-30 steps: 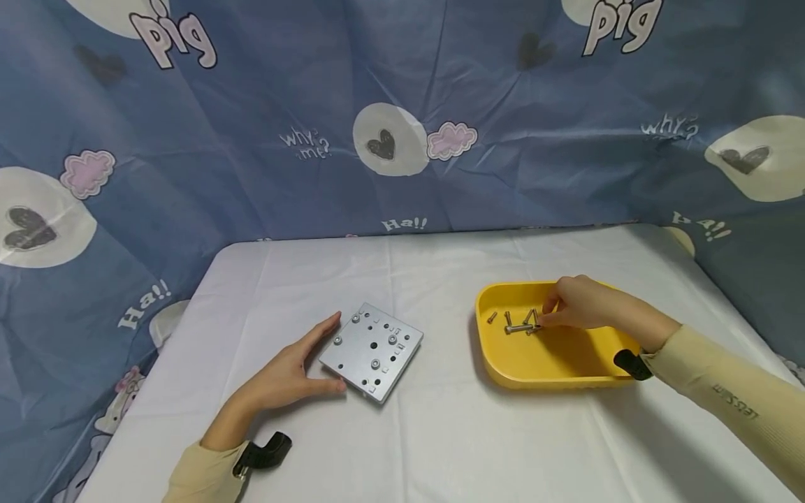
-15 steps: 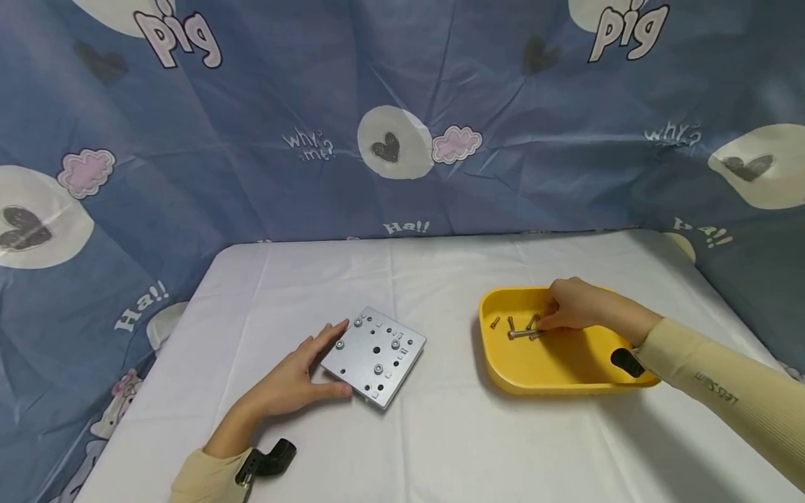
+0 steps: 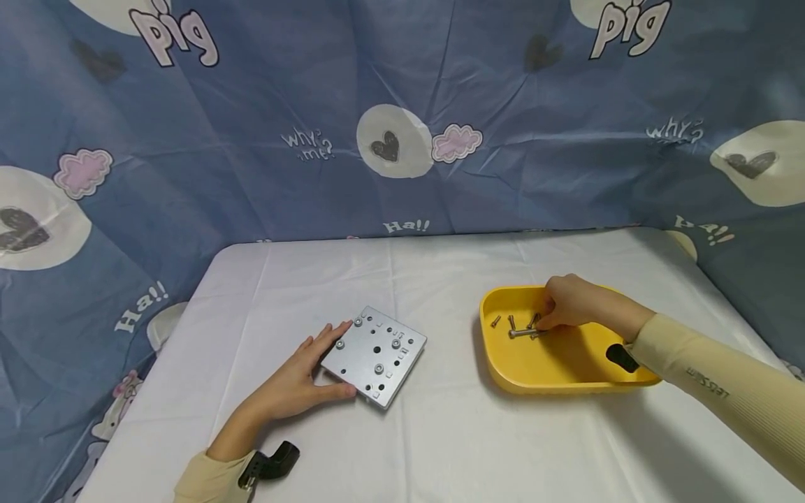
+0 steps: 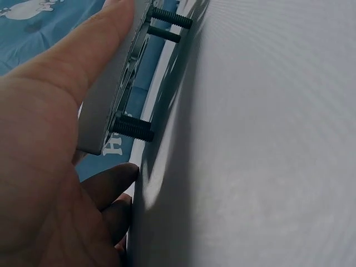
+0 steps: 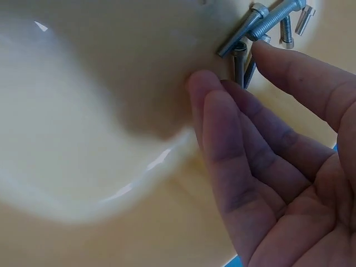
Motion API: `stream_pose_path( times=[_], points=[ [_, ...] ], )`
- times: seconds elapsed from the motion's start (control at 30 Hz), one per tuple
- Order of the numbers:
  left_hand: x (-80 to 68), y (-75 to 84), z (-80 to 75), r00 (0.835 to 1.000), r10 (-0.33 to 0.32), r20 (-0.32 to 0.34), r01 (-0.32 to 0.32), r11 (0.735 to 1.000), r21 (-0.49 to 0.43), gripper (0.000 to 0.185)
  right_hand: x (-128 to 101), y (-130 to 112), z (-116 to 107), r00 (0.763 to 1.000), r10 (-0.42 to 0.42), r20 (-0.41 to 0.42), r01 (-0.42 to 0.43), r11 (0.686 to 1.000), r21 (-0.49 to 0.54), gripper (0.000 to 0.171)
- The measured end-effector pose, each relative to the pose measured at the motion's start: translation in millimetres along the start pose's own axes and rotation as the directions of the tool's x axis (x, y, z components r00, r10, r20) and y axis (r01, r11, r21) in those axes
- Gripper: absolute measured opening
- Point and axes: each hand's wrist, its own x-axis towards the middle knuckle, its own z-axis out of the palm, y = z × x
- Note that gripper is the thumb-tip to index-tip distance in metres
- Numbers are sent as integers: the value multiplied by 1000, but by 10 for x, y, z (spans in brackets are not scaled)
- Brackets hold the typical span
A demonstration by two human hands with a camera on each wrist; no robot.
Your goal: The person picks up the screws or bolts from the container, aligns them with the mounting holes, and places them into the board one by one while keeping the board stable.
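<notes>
A square silver metal plate (image 3: 358, 356) with holes and several screws through it stands on the white table. In the left wrist view, threaded screw ends (image 4: 133, 127) stick out under the plate. My left hand (image 3: 292, 381) straddles its left corner, thumb and index finger spread along two edges. My right hand (image 3: 578, 304) reaches into a yellow tray (image 3: 553, 370). Several socket head screws lie in there, one thick and long (image 5: 278, 19). My right thumb tip is right at that screw's end, the other fingers beside the smaller screws (image 5: 239, 61), with a gap between thumb and fingers.
A white cloth (image 3: 440, 447) covers the table. Behind it hangs a blue printed curtain (image 3: 302, 188). Black wrist straps with camera mounts (image 3: 270, 464) sit at both wrists. The tray's raised rim surrounds the right hand's fingers.
My left hand has shifted slightly right, closer around the plate's corner. My right hand has moved slightly left within the tray, over the screws. The view has shifted a little.
</notes>
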Motion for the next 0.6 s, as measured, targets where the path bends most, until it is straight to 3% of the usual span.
stream_pose_path(
  times=[0.37,0.6],
  points=[
    [-3,77,24,1000,17,0,-17,1000,1,106,-3,9,-25,1000,14,18,-14,1000,1,26],
    [-21,167,80,999,0,-44,2,999,51,107,13,14,-21,1000,20,8,-20,1000,-2,27]
  ],
)
